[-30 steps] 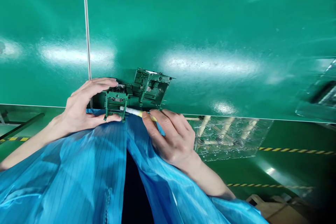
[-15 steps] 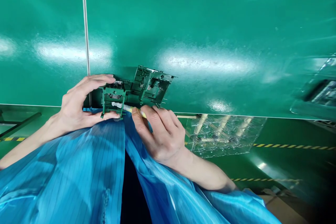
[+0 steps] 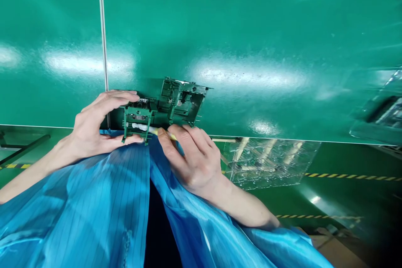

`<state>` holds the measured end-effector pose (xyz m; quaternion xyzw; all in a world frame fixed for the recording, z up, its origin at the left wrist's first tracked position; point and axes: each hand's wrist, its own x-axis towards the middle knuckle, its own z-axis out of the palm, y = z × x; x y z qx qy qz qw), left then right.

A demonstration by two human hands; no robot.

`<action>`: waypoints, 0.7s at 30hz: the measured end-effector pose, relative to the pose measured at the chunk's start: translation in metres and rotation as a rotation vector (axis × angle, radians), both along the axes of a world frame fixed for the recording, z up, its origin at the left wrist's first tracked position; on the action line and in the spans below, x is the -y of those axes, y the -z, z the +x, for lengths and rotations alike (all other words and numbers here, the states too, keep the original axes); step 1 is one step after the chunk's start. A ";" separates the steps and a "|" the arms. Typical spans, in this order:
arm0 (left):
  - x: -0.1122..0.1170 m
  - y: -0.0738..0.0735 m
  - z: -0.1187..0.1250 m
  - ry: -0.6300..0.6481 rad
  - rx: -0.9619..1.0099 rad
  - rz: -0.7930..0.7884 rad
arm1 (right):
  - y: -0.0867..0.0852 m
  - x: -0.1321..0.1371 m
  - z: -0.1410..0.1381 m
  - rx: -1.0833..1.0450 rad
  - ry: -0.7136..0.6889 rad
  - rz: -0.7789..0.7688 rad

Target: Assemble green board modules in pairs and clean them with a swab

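Observation:
My left hand grips the edges of a small green frame-like mechanism, fingers over its far side and thumb along its near side. My right hand pinches a thin yellow stick with a lumpy white tip. That tip reaches into the opening of the green frame; whether it touches a part inside, I cannot tell. Just right of the frame stands a second, larger open green and dark metal assembly, above my right fingers. How the two green pieces are joined, if at all, is hard to see.
The shiny green worktop has a pale seam at left. A clear plastic tray with a dark part lies at the right edge. Below the table's front edge is a clear compartmented tray on pale bars.
Barely anything has moved. The white tip has shifted very slightly within the frame, and both hands keep their hold.

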<state>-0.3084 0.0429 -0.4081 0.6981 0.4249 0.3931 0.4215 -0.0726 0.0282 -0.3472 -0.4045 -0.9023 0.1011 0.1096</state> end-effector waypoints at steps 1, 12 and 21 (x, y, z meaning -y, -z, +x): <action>0.000 -0.001 0.001 0.005 -0.012 0.003 | -0.001 0.000 0.001 0.011 -0.001 -0.012; -0.003 0.000 0.000 0.016 -0.006 0.009 | -0.024 0.002 -0.014 0.150 -0.043 0.014; -0.002 0.000 0.002 -0.002 0.028 0.011 | -0.029 -0.005 0.006 0.173 -0.021 0.023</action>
